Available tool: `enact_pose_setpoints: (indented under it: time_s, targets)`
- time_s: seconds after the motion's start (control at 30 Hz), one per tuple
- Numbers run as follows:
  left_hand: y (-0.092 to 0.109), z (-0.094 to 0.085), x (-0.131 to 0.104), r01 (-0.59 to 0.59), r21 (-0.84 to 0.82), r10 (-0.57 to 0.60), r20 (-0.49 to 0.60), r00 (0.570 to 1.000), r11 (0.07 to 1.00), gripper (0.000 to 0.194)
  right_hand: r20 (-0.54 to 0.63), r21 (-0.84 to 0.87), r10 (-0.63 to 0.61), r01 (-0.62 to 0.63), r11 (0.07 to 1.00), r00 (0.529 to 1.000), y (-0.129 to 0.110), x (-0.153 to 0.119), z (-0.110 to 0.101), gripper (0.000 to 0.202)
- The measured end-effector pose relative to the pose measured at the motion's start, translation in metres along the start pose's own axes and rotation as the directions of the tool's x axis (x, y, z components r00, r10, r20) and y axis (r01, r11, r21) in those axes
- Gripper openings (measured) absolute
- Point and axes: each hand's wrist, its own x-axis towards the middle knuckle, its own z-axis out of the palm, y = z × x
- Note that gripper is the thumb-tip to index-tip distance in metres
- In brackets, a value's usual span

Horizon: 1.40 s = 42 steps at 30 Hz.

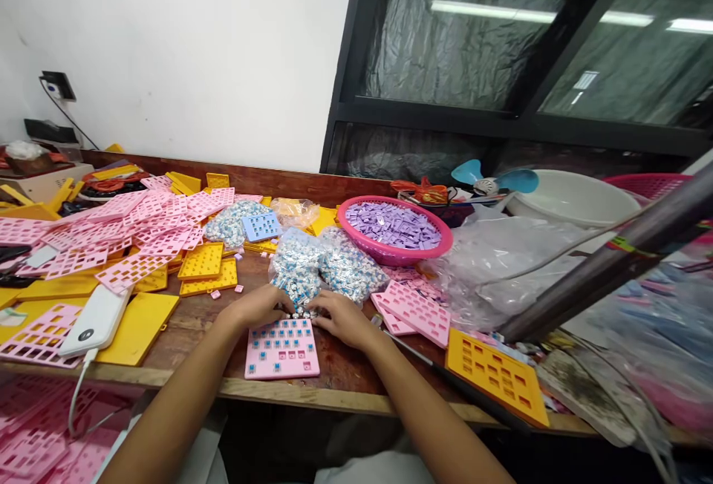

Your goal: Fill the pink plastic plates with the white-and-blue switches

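A pink plate (272,369) lies near the table's front edge, with small blue pieces in many of its openings and a few openings bare. My left hand (264,307) is at the plate's back left corner, fingers bent towards the small pieces behind it. Over the back right corner reaches my right hand (339,317), its fingers curled at the same pieces. What either set of fingertips holds is too small to make out. Just behind both hands, clear bags (348,265) bulge with small blue and white pieces.
A pink basket (443,246) of purple pieces stands behind. Pink plates (161,217), yellow plates (139,328) and a white power bank (97,321) cover the left. On the right are a yellow plate (495,373), a dark rod (440,369), plastic bags and a slanted pole (590,276).
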Motion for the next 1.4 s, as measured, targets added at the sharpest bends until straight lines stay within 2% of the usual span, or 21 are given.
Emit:
enact_pose_setpoints:
  time_s: [0.13, 0.27, 0.37, 0.5, 0.57, 0.63, 0.73, 0.8, 0.9, 1.0, 1.1, 1.23, 1.4]
  targets:
    - [-0.001, 0.002, 0.001, -0.011, -0.003, 0.011, -0.002, 1.0, 1.0, 0.028, -0.091, 0.082, 0.056, -0.048, 0.995, 0.994, 0.007, -0.005, 0.005, 0.006]
    - [0.006, -0.001, -0.002, -0.002, -0.006, 0.002, -0.05, 0.999, 1.0, 0.024, -0.18, 0.148, 0.078, -0.052, 0.988, 0.981, 0.012, -0.006, 0.004, 0.009]
    - [0.02, -0.009, -0.01, 0.015, -0.019, -0.017, -0.111, 0.994, 1.0, 0.028, -0.26, 0.195, 0.086, -0.035, 0.98, 0.962, 0.011, -0.006, -0.001, 0.019]
    - [0.045, -0.009, -0.035, 0.029, -0.062, -0.042, -0.221, 0.974, 0.998, 0.026, -0.318, 0.265, 0.114, -0.027, 0.964, 0.941, -0.011, -0.015, -0.007, 0.008]
    - [0.057, 0.0, -0.055, 0.015, -0.137, -0.053, -0.282, 0.958, 0.99, 0.023, -0.307, 0.308, 0.131, -0.031, 0.951, 0.943, -0.032, -0.025, -0.005, 0.002]
    - [0.066, 0.016, -0.074, 0.017, -0.198, -0.081, -0.323, 0.943, 0.98, 0.023, -0.264, 0.324, 0.145, -0.054, 0.944, 0.954, -0.055, -0.036, 0.003, 0.005]
    - [0.076, 0.042, -0.094, 0.075, -0.182, -0.14, -0.376, 0.916, 0.98, 0.024, -0.237, 0.243, 0.163, -0.104, 0.964, 0.958, -0.079, -0.05, 0.024, 0.008]
    - [0.079, 0.056, -0.099, 0.125, -0.124, -0.165, -0.404, 0.9, 0.984, 0.023, -0.261, 0.131, 0.136, -0.104, 0.986, 0.956, -0.085, -0.053, 0.039, 0.011]
    - [0.082, 0.065, -0.1, 0.149, -0.086, -0.171, -0.427, 0.888, 0.985, 0.021, -0.327, -0.024, 0.096, -0.109, 0.994, 0.94, -0.083, -0.052, 0.056, 0.015]
    - [0.082, 0.066, -0.097, 0.136, -0.127, -0.179, -0.435, 0.882, 0.983, 0.024, -0.368, -0.076, 0.076, -0.111, 0.991, 0.927, -0.078, -0.05, 0.062, 0.016]
    - [0.081, 0.063, -0.093, 0.161, -0.124, -0.198, -0.407, 0.892, 0.979, 0.026, -0.355, -0.066, 0.056, -0.085, 0.994, 0.933, -0.076, -0.051, 0.061, 0.014]
    - [0.08, 0.053, -0.087, 0.226, -0.028, -0.223, -0.316, 0.922, 0.974, 0.028, -0.324, -0.025, 0.076, -0.088, 0.996, 0.943, -0.076, -0.053, 0.06, 0.013]
    - [0.078, 0.038, -0.078, 0.251, 0.062, -0.234, -0.205, 0.95, 0.966, 0.024, -0.311, 0.03, 0.097, -0.093, 0.995, 0.945, -0.077, -0.05, 0.059, 0.013]
